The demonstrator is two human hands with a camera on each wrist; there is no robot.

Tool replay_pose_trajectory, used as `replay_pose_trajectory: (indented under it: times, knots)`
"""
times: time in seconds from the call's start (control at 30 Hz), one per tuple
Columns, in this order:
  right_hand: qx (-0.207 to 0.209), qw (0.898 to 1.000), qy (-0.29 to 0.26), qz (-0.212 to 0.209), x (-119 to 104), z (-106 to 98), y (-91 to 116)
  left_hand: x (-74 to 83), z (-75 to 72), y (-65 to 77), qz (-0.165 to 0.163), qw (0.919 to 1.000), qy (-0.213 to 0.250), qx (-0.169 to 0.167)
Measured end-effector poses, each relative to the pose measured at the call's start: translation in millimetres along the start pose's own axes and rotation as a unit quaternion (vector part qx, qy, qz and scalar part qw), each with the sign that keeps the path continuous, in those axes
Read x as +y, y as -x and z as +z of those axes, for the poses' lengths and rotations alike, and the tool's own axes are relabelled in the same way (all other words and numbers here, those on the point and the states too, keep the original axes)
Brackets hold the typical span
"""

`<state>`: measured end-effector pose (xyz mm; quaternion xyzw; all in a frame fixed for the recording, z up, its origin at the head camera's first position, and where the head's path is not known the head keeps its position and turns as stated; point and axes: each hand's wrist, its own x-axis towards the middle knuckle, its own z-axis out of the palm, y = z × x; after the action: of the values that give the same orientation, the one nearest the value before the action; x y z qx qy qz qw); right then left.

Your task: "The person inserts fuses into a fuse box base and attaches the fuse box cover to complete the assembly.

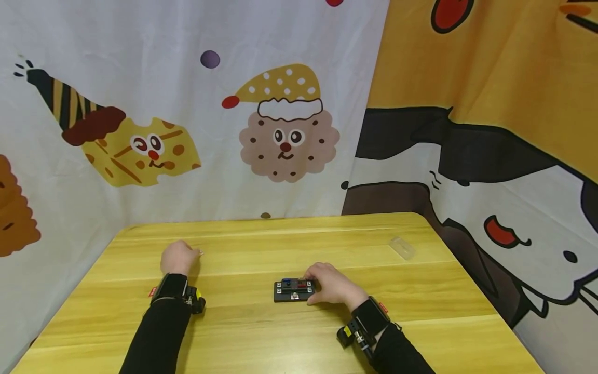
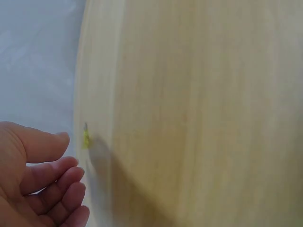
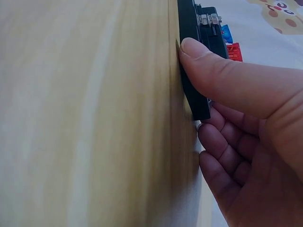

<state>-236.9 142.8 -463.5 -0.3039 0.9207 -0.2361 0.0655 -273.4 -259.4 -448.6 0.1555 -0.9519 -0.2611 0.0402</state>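
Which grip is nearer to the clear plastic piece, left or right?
Right. The right grip, holding the black block, is below-left of the clear plastic piece in the head view; the left grip is much farther left.

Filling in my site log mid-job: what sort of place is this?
Probably a makeshift indoor workspace: cartoon-print cloth hangs behind a wood-grain table, where a person's right hand holds a small black block.

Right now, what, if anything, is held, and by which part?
The right hand grips the black block by its right end. The left hand holds nothing; the yellow piece sits just beyond its fingertips.
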Motion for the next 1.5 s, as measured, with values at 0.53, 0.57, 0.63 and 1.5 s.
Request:
replay_pose_trajectory:
  times: [0.53, 0.57, 0.63, 1.5]
  knots:
    - [-0.001, 1.0, 0.005, 0.004, 0.6, 1.5, 0.4, -1.5, 9.0, -5.0, -0.012, 0.9997, -0.019, 0.007]
    - [0.0, 1.0, 0.004, 0.003, 0.7, 1.5, 0.1, -1.1, 10.3, -5.8, -0.012, 0.9996, -0.022, 0.012]
    - [0.001, 1.0, 0.004, -0.001, 0.8, 1.9, -0.1, -0.6, 13.1, -7.8, -0.012, 0.9994, -0.026, 0.019]
    - [0.007, 1.0, 0.006, -0.003, 2.1, 2.9, -1.6, 5.1, 16.0, -12.6, -0.035, 0.9984, -0.042, -0.013]
